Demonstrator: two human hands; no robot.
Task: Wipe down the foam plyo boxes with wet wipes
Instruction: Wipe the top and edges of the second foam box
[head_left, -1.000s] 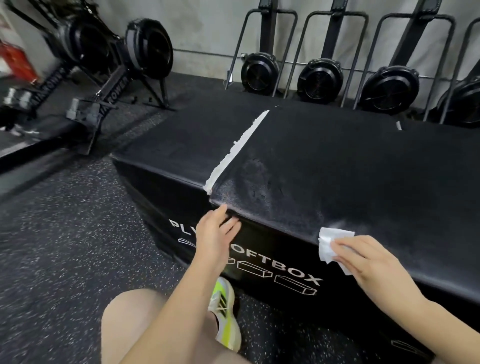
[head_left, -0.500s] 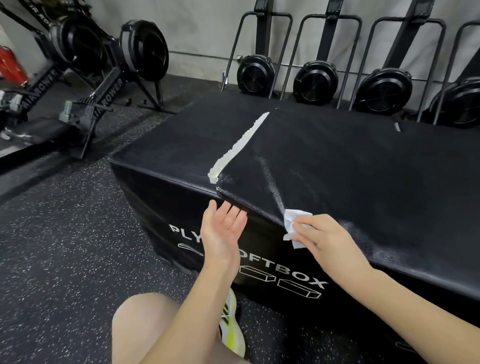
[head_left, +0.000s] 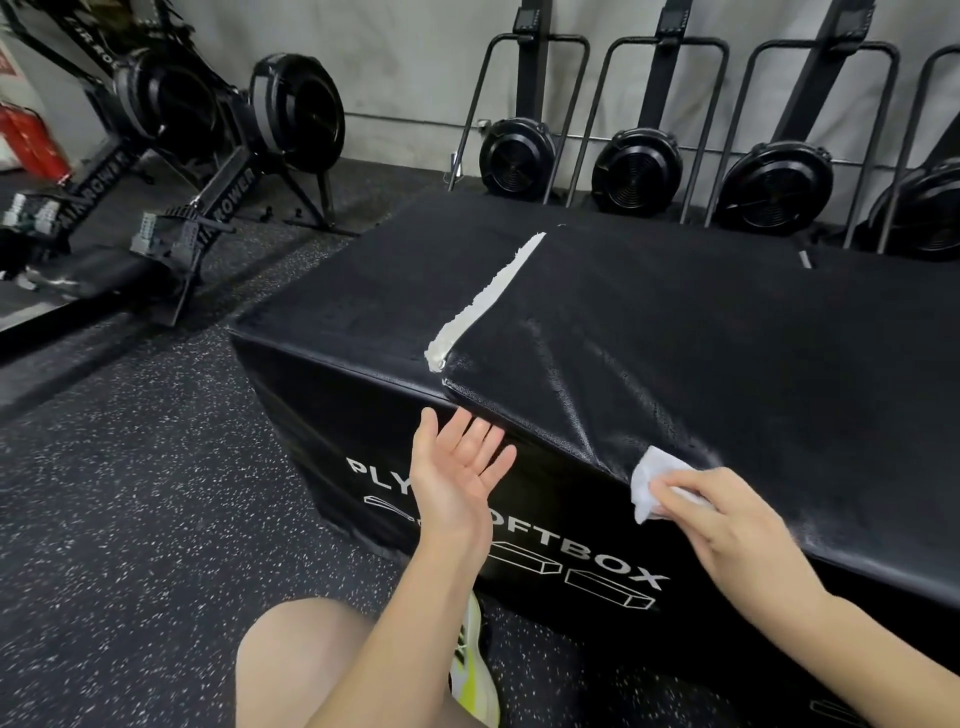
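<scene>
Bare forearms; yellow-green shoe (head_left: 475, 670), seemingly.

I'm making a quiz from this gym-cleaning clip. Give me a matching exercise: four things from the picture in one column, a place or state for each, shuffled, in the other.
Things:
1. wet wipe
2. left hand
3. white strip
4. shoe

Places or states:
A. open, palm up, in front of the box
B. on the floor by the box's base
C. along the seam on top of the plyo box
D. pressed on the top's near edge by the right hand

Pairs: 1-D, 2-A, 3-C, 4-B
</scene>
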